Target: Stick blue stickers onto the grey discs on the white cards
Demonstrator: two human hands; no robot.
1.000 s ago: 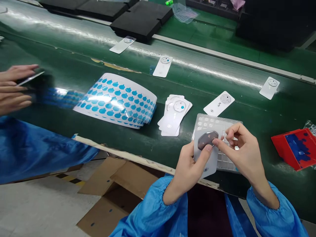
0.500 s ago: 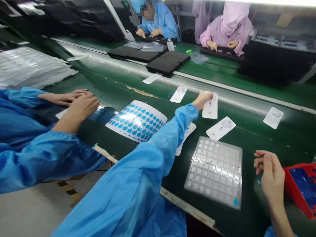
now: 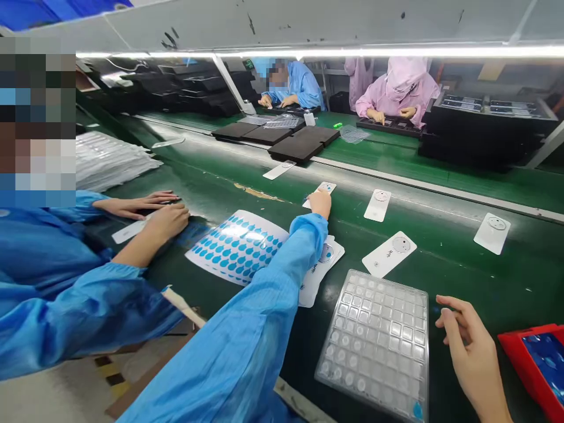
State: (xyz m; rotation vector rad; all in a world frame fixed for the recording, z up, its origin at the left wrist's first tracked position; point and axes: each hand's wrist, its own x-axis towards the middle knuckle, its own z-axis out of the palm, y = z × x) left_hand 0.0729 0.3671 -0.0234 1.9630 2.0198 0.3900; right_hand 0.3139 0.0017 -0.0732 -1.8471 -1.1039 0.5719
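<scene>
Reaching far across the green bench (image 3: 467,288), the left hand (image 3: 319,204) sits on the near end of a white card (image 3: 325,187), one of a few cards laid out in a row. The left arm stretches out straight in its blue sleeve (image 3: 268,282). The fingers bend down at the card, but I cannot tell if they pinch it. The right hand (image 3: 469,346) is empty, its fingers curled and a bit open, just beside a clear plastic tray (image 3: 372,346) with many small cups. The work in hand looks like handling cards. To lift this card, the left fingers would need to close on it. A sheet of blue dots (image 3: 235,249) lies near a small pile of cards (image 3: 319,276).
</scene>
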